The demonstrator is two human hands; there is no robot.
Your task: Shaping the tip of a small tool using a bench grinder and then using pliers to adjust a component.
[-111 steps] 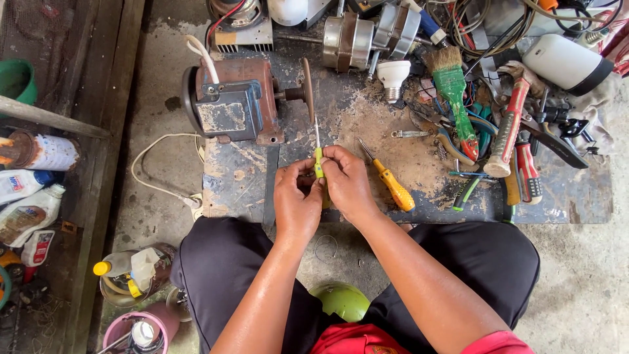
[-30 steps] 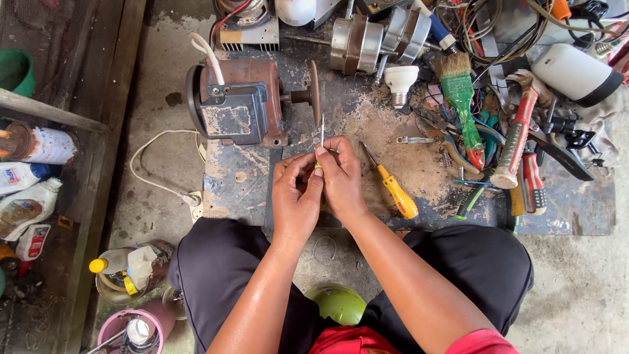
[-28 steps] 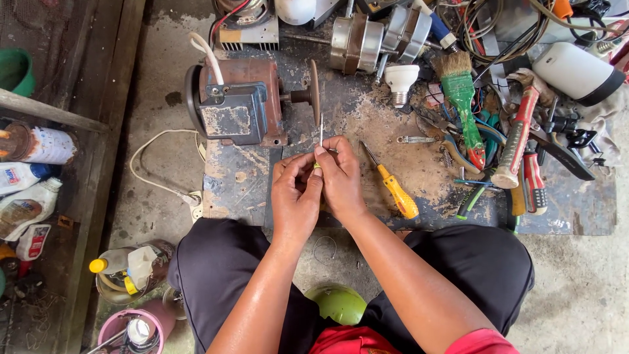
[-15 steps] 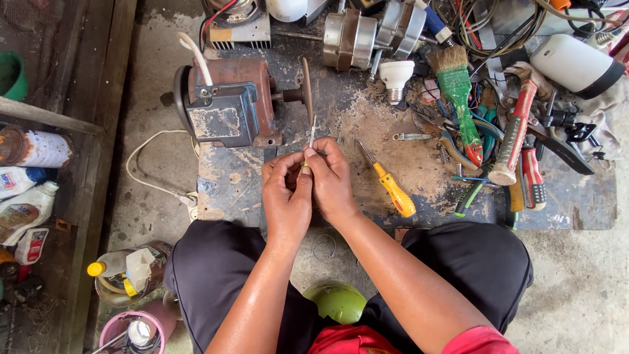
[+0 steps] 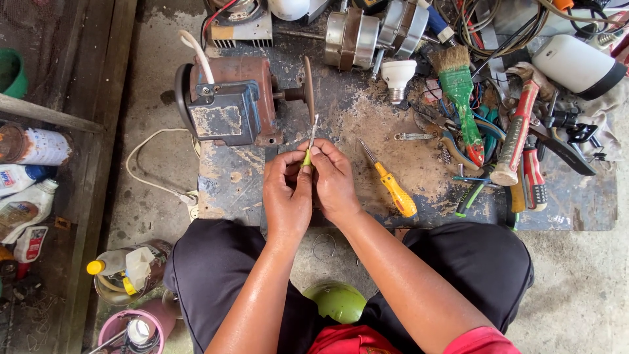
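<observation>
Both hands (image 5: 311, 187) hold screwdriver (image 5: 309, 145) upright, tip toward grinding wheel (image 5: 308, 90).

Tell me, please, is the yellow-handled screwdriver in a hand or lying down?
Lying down: the yellow-handled screwdriver rests flat on the work board, just beside the right hand, untouched.

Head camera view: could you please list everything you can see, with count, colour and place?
Bench grinder: one, rusty red and blue, upper left of board.
Small green-handled tool: one, held at the grinder wheel.
Screwdriver: one, yellow, right of the hands.
Paintbrush: one, green, upper right.
Hammer: one, red handle, right.
Light bulb: one, white, top centre.
Bottles: several, white, far left.
Left hand: gripping the tool.
Right hand: gripping the tool.
</observation>
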